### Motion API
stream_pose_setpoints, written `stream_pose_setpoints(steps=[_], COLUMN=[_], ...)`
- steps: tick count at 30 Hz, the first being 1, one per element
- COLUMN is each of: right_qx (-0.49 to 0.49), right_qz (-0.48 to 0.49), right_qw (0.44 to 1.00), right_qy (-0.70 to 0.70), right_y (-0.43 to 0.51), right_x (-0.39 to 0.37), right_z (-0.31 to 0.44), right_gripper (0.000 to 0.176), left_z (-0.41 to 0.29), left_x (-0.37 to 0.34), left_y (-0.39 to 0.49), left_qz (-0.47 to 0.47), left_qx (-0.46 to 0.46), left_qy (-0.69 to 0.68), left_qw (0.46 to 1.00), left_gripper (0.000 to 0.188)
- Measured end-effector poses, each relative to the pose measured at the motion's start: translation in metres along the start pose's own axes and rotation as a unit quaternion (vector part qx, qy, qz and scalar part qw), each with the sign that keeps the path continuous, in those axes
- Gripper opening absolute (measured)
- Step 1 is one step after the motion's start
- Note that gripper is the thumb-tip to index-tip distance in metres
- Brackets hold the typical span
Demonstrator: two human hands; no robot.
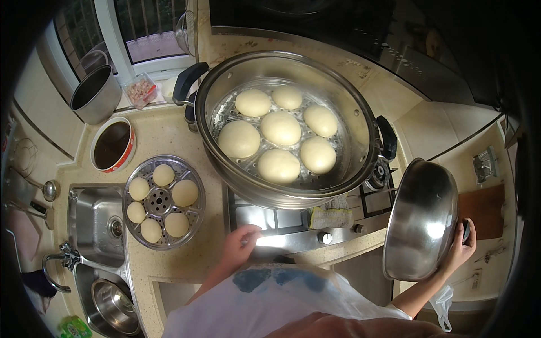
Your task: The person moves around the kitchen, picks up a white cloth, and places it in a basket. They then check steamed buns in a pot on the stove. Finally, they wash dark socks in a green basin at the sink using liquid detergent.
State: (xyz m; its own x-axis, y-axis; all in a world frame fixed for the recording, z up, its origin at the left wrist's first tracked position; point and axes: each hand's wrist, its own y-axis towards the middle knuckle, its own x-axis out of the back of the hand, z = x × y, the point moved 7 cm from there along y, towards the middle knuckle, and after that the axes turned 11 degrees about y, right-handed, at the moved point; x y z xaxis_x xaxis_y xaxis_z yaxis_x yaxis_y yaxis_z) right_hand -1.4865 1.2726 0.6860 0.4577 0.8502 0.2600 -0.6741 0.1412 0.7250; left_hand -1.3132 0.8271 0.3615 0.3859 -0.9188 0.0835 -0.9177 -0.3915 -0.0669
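Note:
My right hand [458, 249] grips the black knob of a domed stainless steel lid [422, 224], held tilted on edge to the right of the stove. My left hand [241, 245] is loosely curled near the stove's front edge, with nothing visible in it. Before me a large steel steamer pot [253, 196] stands uncovered on the gas stove [270, 243]. Inside it, several round pale dough buns [280, 128] sit apart on a perforated steamer tray [291, 181]. Left of the stove, a round perforated steamer rack [159, 202] on the counter carries several smaller dough buns [164, 175].
A bowl of dark liquid [111, 145], a deep metal pot [96, 95] and a plastic box of chopped meat [140, 90] stand back left. The double sink [95, 224] holds a metal bowl [115, 306]. A cloth [331, 213] lies by the pot's front, above the stove knob [325, 238].

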Motion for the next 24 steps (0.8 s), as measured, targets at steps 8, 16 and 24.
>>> stream_pose_setpoints(steps=[8,16,24], right_qx=[0.011,0.002,-0.013], right_qz=[-0.031,-0.036,-0.055], right_qw=[0.999,0.998,0.997], right_qy=[-0.030,-0.057,-0.057], right_y=[-0.009,-0.014,-0.011], right_x=[-0.004,-0.002,-0.010], right_z=[0.005,-0.005,0.002], right_gripper=[0.025,0.025,0.027], left_z=[0.003,-0.008,0.004], left_x=[0.009,0.005,0.003], left_y=[0.001,0.016,0.026], left_qz=[-0.001,0.012,0.017], left_qx=[0.007,0.021,0.016], left_qy=[-0.016,-0.011,-0.014], left_qw=[1.000,1.000,1.000], left_gripper=[0.013,0.012,0.013])
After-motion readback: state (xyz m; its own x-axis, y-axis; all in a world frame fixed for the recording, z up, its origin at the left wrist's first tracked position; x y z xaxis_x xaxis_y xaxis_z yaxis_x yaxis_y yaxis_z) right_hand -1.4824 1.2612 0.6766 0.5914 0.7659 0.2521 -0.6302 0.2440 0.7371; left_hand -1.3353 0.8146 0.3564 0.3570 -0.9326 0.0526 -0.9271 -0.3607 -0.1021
